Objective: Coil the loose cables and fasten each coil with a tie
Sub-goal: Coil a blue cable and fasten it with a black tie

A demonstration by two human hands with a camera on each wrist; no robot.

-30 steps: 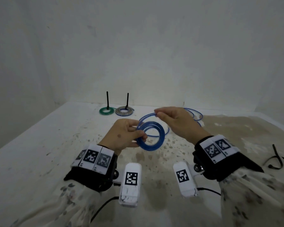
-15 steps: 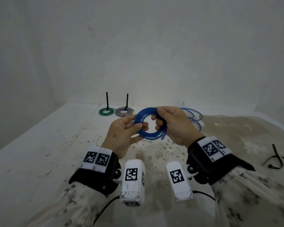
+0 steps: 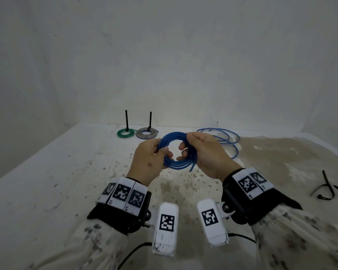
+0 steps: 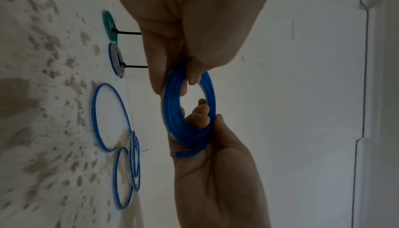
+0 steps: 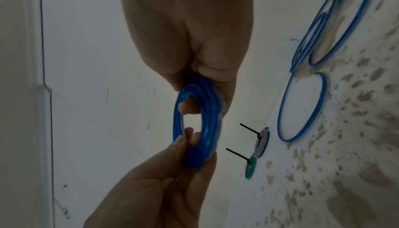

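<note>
A tight blue cable coil (image 3: 175,166) hangs in the air above the table, upright and facing me. My left hand (image 3: 150,158) pinches its left side between thumb and fingers. My right hand (image 3: 205,152) grips its right side, fingers curled through the ring. A short free cable end (image 3: 192,168) sticks out at the coil's lower right. In the left wrist view the coil (image 4: 190,112) sits between both hands, and the right wrist view shows the coil (image 5: 198,125) the same way. No tie is on this coil.
A green coil (image 3: 125,133) and a grey coil (image 3: 146,133), each with an upright black tie, lie at the table's back. Loose blue cable loops (image 3: 225,140) lie behind my right hand. Loose black ties (image 3: 326,189) rest at the right edge. Walls close the back and sides.
The right hand brought the last loop down onto the coil and now grips its right side. Both hands lifted the coil slightly and turned it to face me.
</note>
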